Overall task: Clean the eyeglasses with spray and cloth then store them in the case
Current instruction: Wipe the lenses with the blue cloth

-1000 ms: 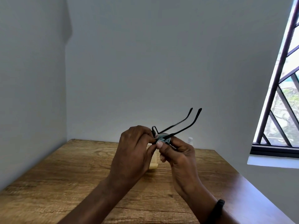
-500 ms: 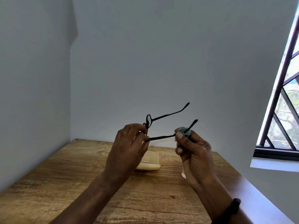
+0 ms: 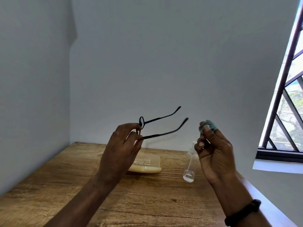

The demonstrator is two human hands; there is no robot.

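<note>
Pinching the glasses (image 3: 161, 118) at the front of the frame, the left hand (image 3: 121, 149) holds them up above the worktop (image 3: 65, 185). Its fingers (image 3: 129, 128) are curled round the rim and hinge. Both temples are unfolded and run off toward 2 o'clock, one above the other, with their tips free in the air before the wall. The frame is seen nearly edge-on. One rim shows as a small dark loop just above the left fingers, and the lenses cannot be made out.

The right hand (image 3: 213, 154) sits at 3 o'clock from the glasses, apart from them, palm turned toward the camera. Its thumb and fingers grasp a small blue-green cloth (image 3: 210, 124), bunched over the fingertips at the hand's 12 o'clock. The cloth is clear of the temple tips. A dark band (image 3: 242, 212) circles the right wrist.

A pale yellow case (image 3: 147, 163) lies flat on the worktop with its lid down, at 6 o'clock from the glasses. It is partly hidden behind the left hand, and the small print on it is too blurred to read. A clear bottle (image 3: 190, 166) stands upright at 3 o'clock from the case, near it but not touching. It has a little liquid at the bottom, and its top is partly behind the right hand.

A window (image 3: 287, 95) with dark bars fills the view's 3 o'clock edge.
</note>
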